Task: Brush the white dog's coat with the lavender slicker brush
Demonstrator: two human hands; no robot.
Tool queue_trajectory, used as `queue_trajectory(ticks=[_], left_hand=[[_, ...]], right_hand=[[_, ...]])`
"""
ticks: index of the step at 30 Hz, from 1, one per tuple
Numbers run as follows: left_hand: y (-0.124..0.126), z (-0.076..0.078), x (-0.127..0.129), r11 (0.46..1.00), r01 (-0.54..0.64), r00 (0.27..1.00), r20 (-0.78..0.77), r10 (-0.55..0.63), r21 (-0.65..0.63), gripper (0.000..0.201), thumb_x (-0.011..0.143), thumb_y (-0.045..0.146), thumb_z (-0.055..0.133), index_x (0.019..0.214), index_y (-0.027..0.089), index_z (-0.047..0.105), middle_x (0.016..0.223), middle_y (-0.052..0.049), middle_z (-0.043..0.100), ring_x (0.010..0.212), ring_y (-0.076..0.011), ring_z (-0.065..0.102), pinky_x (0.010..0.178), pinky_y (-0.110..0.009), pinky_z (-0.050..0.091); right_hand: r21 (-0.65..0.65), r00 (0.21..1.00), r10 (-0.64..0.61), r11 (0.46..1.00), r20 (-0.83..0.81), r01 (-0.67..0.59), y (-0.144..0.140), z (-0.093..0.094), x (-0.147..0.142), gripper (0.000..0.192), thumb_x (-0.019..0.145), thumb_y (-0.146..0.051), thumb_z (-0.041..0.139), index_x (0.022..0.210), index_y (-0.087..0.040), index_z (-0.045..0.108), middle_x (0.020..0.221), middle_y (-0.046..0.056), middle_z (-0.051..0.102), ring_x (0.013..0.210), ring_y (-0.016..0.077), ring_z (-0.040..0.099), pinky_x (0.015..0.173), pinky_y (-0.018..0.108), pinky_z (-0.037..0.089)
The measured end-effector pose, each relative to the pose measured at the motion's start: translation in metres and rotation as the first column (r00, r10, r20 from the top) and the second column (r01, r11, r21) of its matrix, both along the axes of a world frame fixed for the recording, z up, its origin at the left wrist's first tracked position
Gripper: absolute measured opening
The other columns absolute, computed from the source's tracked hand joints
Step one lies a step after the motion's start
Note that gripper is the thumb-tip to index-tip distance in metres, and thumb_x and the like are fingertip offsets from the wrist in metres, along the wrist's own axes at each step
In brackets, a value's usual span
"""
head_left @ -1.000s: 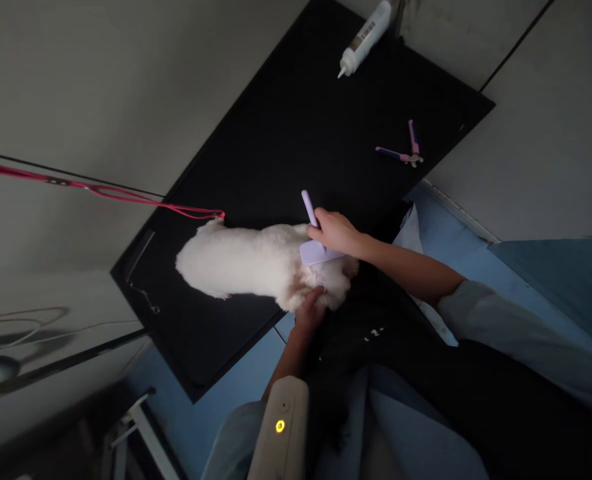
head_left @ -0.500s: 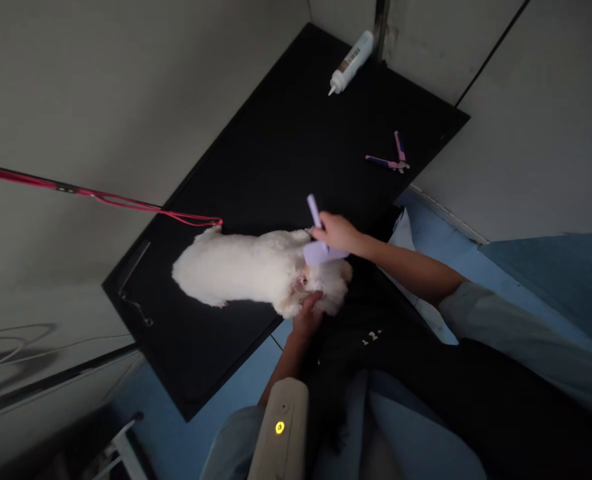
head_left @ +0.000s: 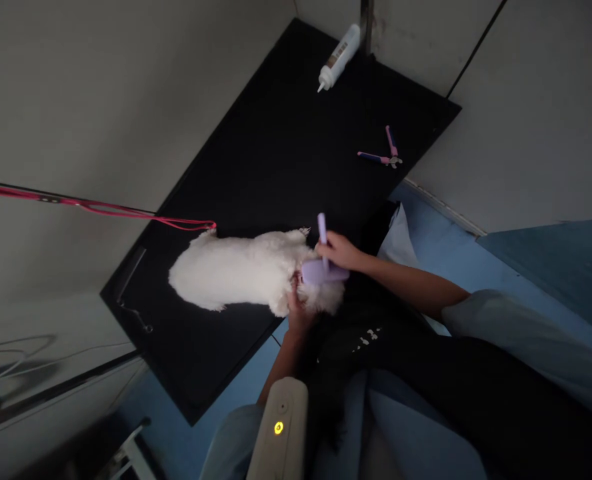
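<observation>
Gripping a lilac plastic slicker brush (head_left: 320, 267), right hand (head_left: 340, 251) works the small white fluffy dog (head_left: 241, 272) at the black desk's (head_left: 276, 133) near edge; left hand (head_left: 299, 308) clasps fur; far half open.

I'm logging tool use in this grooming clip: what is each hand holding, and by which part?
The right hand grips the purple brush by its handle, head against the white dog. The left hand holds the dog's fur at the same end.

A fluffy, soft white coat is seen on the dog (head_left: 236, 273). The lilac brush (head_left: 322, 265) looks of smooth plastic. The black worktop (head_left: 286, 153) appears matt, the white bottle (head_left: 337, 58) plastic, the pink leash (head_left: 101, 208) of woven cloth.
</observation>
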State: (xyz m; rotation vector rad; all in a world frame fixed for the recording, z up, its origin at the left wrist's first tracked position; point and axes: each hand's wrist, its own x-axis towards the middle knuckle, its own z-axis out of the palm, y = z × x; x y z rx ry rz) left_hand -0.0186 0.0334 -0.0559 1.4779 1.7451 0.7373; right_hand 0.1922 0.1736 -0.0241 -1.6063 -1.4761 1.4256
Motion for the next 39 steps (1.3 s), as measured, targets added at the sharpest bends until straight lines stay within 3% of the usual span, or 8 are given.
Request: queue_trajectory(ticks=[3,5,18,22,26,30,35,39], left_hand=[[0.003,0.006,0.000,0.993,-0.116,0.979,0.168,0.116,-0.008,0.088,0.065,0.041,0.085,0.139,0.013,0.049,0.141,-0.022,0.054,0.125,-0.0360,0.059,0.098,-0.044,0.056],[0.005,0.010,-0.001,0.991,-0.125,0.975,0.177,0.130,-0.041,0.089,0.062,0.038,0.086,0.140,0.014,0.050,0.140,-0.020,0.056,0.126,-0.0361,0.058,0.102,-0.047,0.054],[0.035,0.036,-0.005,0.989,0.080,0.945,-0.305,-0.116,-0.128,0.055,0.089,0.018,0.059,0.143,0.015,0.051,0.142,-0.013,0.059,0.134,-0.0298,0.054,0.115,-0.047,0.042],[0.046,0.035,-0.011,0.980,0.103,0.943,-0.295,-0.150,-0.171,0.058,0.086,0.020,0.067,0.142,0.017,0.052,0.141,-0.011,0.061,0.134,-0.0263,0.054,0.112,-0.040,0.045],[0.046,0.035,-0.013,0.982,0.123,0.948,-0.276,-0.160,-0.146,0.065,0.081,0.022,0.074,0.143,0.020,0.052,0.143,-0.008,0.059,0.136,-0.0254,0.052,0.113,-0.037,0.044],[0.043,0.037,-0.007,0.981,0.097,0.956,-0.258,-0.138,-0.167,0.072,0.077,0.023,0.078,0.144,0.021,0.050,0.142,-0.009,0.060,0.131,-0.0291,0.057,0.111,-0.042,0.047],[0.039,0.034,-0.002,0.987,0.157,0.975,-0.156,-0.161,-0.038,0.076,0.078,0.024,0.077,0.147,0.019,0.046,0.150,-0.011,0.052,0.141,-0.0295,0.045,0.116,-0.040,0.042],[0.038,0.030,-0.002,0.988,0.151,0.985,-0.079,-0.150,0.010,0.099,0.073,0.038,0.082,0.156,0.017,0.031,0.151,-0.016,0.049,0.138,-0.0320,0.048,0.112,-0.042,0.046]], right_hand=[[0.029,0.962,-0.273,0.962,0.015,0.272,-0.003,-0.009,0.002,0.015,0.087,-0.036,0.052,0.085,-0.021,0.054,0.077,0.000,0.062,0.073,0.0171,0.059,0.071,0.030,0.046],[0.057,0.972,-0.221,0.972,-0.084,0.226,-0.004,-0.016,0.002,0.015,0.084,-0.037,0.055,0.084,-0.022,0.054,0.075,-0.001,0.061,0.072,0.0168,0.058,0.070,0.030,0.046],[0.003,0.844,-0.478,0.870,-0.242,0.493,-0.009,-0.034,0.001,0.020,0.083,-0.043,0.054,0.084,-0.024,0.049,0.074,-0.002,0.058,0.072,0.0174,0.057,0.071,0.033,0.047],[0.063,0.922,-0.282,0.949,-0.265,0.308,-0.024,-0.031,0.005,0.022,0.078,-0.042,0.060,0.083,-0.023,0.051,0.073,-0.002,0.058,0.070,0.0171,0.056,0.069,0.032,0.046],[0.088,0.866,-0.475,0.867,-0.155,0.491,-0.025,-0.023,0.008,0.021,0.082,-0.043,0.056,0.087,-0.023,0.050,0.076,0.000,0.059,0.071,0.0181,0.057,0.069,0.033,0.045],[0.129,0.952,-0.222,0.959,-0.209,0.252,-0.026,-0.015,0.003,0.020,0.079,-0.041,0.061,0.083,-0.024,0.052,0.072,-0.001,0.059,0.068,0.0174,0.056,0.067,0.031,0.045],[0.111,0.881,-0.464,0.874,-0.094,0.472,-0.020,-0.013,0.008,0.020,0.081,-0.041,0.058,0.085,-0.024,0.050,0.073,0.000,0.059,0.068,0.0183,0.056,0.068,0.033,0.044],[0.086,0.961,-0.160,0.979,-0.227,0.184,-0.021,-0.012,0.000,0.018,0.076,-0.037,0.063,0.082,-0.023,0.053,0.073,-0.001,0.060,0.069,0.0170,0.057,0.067,0.031,0.045]])
